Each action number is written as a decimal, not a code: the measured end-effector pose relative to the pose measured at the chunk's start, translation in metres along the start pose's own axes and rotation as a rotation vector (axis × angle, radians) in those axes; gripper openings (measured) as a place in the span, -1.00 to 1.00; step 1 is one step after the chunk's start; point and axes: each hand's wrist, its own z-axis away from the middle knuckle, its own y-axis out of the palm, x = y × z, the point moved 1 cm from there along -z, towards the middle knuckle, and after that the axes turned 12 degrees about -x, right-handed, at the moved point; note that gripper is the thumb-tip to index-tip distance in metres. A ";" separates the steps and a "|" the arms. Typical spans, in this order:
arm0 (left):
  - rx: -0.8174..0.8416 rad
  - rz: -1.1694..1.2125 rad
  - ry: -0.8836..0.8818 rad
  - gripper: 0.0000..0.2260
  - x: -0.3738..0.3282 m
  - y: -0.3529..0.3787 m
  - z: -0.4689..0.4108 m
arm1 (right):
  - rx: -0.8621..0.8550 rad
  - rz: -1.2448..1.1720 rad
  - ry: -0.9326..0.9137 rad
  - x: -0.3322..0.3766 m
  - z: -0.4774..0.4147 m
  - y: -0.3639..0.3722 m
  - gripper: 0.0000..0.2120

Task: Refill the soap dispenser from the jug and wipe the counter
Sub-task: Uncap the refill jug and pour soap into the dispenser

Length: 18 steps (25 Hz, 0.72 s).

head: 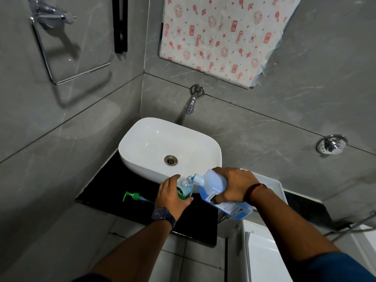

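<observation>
A clear soap dispenser bottle with a green label stands on the black counter, just in front of the white basin. My left hand is wrapped around it. My right hand grips a translucent jug of blue liquid, tipped to the left. The jug's white spout touches the bottle's open neck, and blue liquid runs in. The green pump head with its tube lies flat on the counter to the left of the bottle.
A white oval basin with a metal drain sits on the counter, under a wall tap. A white toilet cistern stands at the right, behind the jug. Grey tiled walls close in on the left and behind.
</observation>
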 end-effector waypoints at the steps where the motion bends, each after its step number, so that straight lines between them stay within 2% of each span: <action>1: -0.001 -0.002 0.000 -0.30 0.000 0.000 0.000 | -0.001 0.003 -0.001 0.000 0.000 0.001 -0.13; 18: -0.025 -0.032 0.024 -0.30 0.001 -0.003 -0.003 | 0.017 0.011 -0.019 0.002 -0.003 -0.001 -0.15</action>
